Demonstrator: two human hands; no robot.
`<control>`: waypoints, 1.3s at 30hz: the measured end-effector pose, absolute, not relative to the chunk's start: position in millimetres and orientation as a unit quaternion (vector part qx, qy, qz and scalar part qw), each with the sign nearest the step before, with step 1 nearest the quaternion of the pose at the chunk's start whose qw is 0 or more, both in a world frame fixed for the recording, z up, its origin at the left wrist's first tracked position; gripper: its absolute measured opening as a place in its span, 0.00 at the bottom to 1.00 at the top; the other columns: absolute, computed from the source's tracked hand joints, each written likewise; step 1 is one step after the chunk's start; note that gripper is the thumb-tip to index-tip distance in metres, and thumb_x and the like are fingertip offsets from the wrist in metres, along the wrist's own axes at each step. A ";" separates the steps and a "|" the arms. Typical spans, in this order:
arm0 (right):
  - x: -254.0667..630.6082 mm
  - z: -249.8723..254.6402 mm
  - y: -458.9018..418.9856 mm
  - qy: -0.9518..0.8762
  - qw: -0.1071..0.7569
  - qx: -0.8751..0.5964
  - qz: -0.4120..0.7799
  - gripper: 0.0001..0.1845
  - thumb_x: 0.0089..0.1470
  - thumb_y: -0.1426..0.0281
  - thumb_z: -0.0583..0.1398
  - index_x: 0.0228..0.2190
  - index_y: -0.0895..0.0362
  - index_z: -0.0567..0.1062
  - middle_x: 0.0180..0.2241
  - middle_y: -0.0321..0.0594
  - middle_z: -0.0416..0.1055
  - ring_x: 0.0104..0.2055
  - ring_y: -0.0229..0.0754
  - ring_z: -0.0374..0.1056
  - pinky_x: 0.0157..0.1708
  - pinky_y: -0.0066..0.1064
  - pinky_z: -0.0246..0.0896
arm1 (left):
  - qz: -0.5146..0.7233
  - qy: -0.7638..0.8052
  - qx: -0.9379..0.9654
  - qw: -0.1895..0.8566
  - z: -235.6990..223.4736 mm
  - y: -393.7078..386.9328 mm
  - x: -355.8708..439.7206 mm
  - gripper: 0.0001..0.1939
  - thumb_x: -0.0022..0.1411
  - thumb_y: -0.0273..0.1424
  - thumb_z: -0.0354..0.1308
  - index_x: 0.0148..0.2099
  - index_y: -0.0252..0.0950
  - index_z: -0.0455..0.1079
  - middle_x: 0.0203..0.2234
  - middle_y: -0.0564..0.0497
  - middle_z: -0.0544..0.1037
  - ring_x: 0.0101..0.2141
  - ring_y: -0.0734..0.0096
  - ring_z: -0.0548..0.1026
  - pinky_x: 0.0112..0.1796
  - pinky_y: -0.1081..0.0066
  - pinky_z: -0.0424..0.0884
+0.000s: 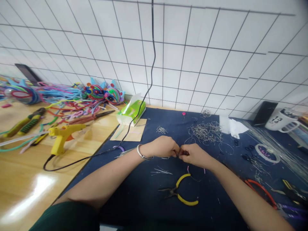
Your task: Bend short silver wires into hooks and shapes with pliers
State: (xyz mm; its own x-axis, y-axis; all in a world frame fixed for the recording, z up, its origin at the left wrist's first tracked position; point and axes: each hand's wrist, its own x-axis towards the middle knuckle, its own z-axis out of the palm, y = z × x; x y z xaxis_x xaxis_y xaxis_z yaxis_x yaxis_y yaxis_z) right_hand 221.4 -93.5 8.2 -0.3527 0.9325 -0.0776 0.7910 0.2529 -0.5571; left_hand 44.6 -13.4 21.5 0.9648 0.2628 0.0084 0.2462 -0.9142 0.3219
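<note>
My left hand [165, 147], with a silver bangle at the wrist, is closed in a pinch. Its fingertips meet those of my right hand [194, 155], which is also pinched closed. What they hold between them is too small and hidden to name. Just below my right hand is a thin wire loop [204, 171] with pink bits on it; whether it is held or lying on the mat I cannot tell. Yellow-handled pliers [184, 189] lie with handles spread nearer to me. Several short wire pieces [161, 171] lie on the dark mat [134, 192] below my left hand.
A tangled wire pile [207, 131] lies beyond my right hand. At left are a yellow glue gun [61, 136], its black cord [84, 159], green-handled pliers [30, 123] and colourful pipe cleaners [64, 93]. A tissue pack [132, 112], mug [281, 120] and red-handled tool [261, 189] are nearby.
</note>
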 end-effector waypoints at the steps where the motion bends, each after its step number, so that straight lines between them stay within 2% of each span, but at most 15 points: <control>1: 222.4 7.6 -92.8 -0.778 0.139 -0.555 0.259 0.06 0.45 0.71 0.56 0.28 0.55 0.72 0.23 0.31 0.70 0.25 0.31 0.64 0.24 0.20 0.52 | 0.033 0.142 0.980 0.134 21.0 -15.7 45.7 0.08 0.54 0.29 0.52 0.33 0.43 0.72 0.25 0.56 0.76 0.28 0.73 0.72 0.28 0.76 0.59; 6: 225.6 7.6 -90.0 -0.770 0.164 -0.578 0.217 0.07 0.46 0.71 0.55 0.28 0.55 0.73 0.25 0.32 0.70 0.27 0.33 0.64 0.26 0.22 0.52 | 0.055 0.188 0.980 0.041 20.9 -23.6 50.3 0.08 0.55 0.27 0.49 0.32 0.39 0.70 0.25 0.51 0.75 0.28 0.68 0.72 0.27 0.73 0.60; 10: 223.6 5.4 -89.8 -0.762 0.178 -0.600 0.166 0.05 0.44 0.74 0.55 0.25 0.57 0.71 0.25 0.35 0.68 0.28 0.35 0.62 0.29 0.24 0.51 | 0.055 0.214 0.975 0.016 18.6 -28.3 53.8 0.08 0.54 0.26 0.48 0.31 0.37 0.68 0.25 0.49 0.75 0.27 0.66 0.72 0.27 0.72 0.62; 15: 220.7 0.1 -90.8 -0.740 0.194 -0.632 0.124 0.05 0.46 0.74 0.53 0.25 0.58 0.70 0.27 0.38 0.66 0.32 0.37 0.62 0.34 0.26 0.51 | 0.067 0.287 0.955 0.038 9.6 -33.0 60.9 0.08 0.54 0.26 0.48 0.31 0.34 0.68 0.25 0.46 0.75 0.27 0.67 0.72 0.28 0.72 0.63; 19: 218.9 0.2 -92.1 -0.724 0.215 -0.645 0.120 0.08 0.49 0.74 0.51 0.28 0.58 0.70 0.30 0.41 0.66 0.36 0.39 0.61 0.37 0.28 0.50 | 0.079 0.305 0.945 0.089 7.7 -27.2 61.7 0.10 0.57 0.29 0.46 0.34 0.37 0.69 0.27 0.48 0.75 0.29 0.68 0.72 0.29 0.73 0.63; 23: 224.1 4.8 -89.2 -0.720 0.229 -0.633 0.172 0.08 0.50 0.72 0.52 0.28 0.57 0.72 0.30 0.39 0.68 0.36 0.37 0.62 0.37 0.27 0.52 | 0.077 0.279 0.949 0.125 9.6 -19.0 57.7 0.10 0.57 0.29 0.47 0.37 0.40 0.70 0.27 0.52 0.75 0.30 0.70 0.71 0.30 0.74 0.62; 30: 239.2 4.9 -81.7 -0.685 0.226 -0.598 0.348 0.10 0.45 0.65 0.57 0.27 0.60 0.73 0.21 0.33 0.67 0.23 0.33 0.63 0.22 0.23 0.55 | 0.111 0.234 0.961 0.092 12.5 -22.1 57.8 0.10 0.58 0.27 0.47 0.35 0.39 0.70 0.29 0.50 0.72 0.34 0.70 0.69 0.34 0.73 0.62; 35: 237.6 -1.5 -82.6 -0.647 0.240 -0.590 0.420 0.10 0.44 0.66 0.57 0.28 0.60 0.72 0.22 0.34 0.67 0.21 0.32 0.64 0.18 0.20 0.56 | 0.106 0.200 0.971 0.077 14.8 -22.5 57.9 0.10 0.58 0.26 0.48 0.32 0.37 0.70 0.25 0.50 0.69 0.31 0.70 0.68 0.35 0.72 0.62; 39: 237.0 -3.5 -82.7 -0.624 0.250 -0.589 0.450 0.10 0.43 0.66 0.58 0.28 0.60 0.71 0.21 0.34 0.67 0.21 0.32 0.65 0.18 0.21 0.59 | 0.081 0.202 0.970 0.106 10.9 -21.8 57.6 0.09 0.55 0.24 0.49 0.33 0.37 0.70 0.26 0.50 0.70 0.30 0.71 0.68 0.32 0.73 0.62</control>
